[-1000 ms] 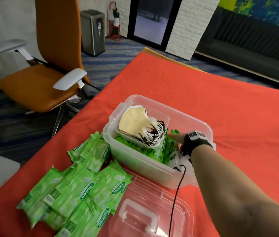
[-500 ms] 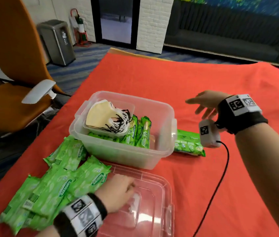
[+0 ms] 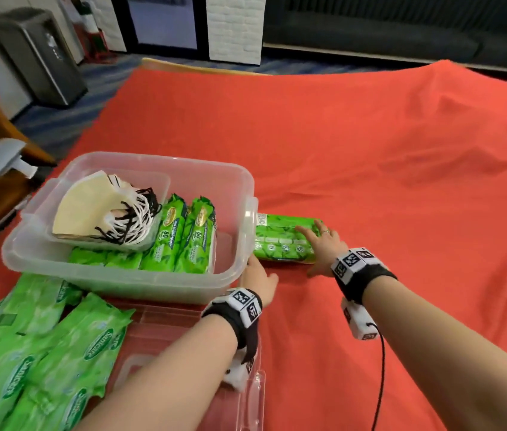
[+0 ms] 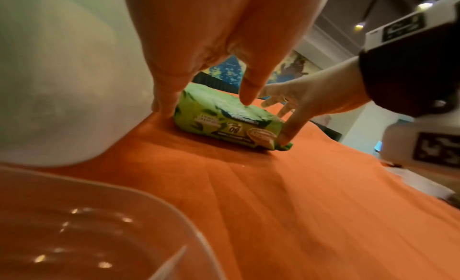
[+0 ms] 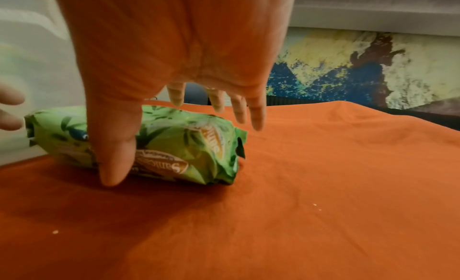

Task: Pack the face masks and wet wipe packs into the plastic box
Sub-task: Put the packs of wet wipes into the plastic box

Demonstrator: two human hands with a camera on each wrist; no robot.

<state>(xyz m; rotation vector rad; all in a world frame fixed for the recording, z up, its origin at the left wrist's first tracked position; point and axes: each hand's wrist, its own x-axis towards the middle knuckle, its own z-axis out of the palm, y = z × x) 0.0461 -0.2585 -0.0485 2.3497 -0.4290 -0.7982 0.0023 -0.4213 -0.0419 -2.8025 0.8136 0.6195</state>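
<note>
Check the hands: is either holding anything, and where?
Nothing lifted. Right hand spans the wet wipe pack's right end, thumb on its near side; left hand reaches its left end.

Green leaf-print wipe pack [image 3: 283,241], red cloth [image 3: 370,157]

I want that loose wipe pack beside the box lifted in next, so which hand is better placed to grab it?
Probably the right hand: its thumb and fingers already straddle the wet wipe pack. The left hand only reaches its near end, squeezed against the plastic box.
</note>
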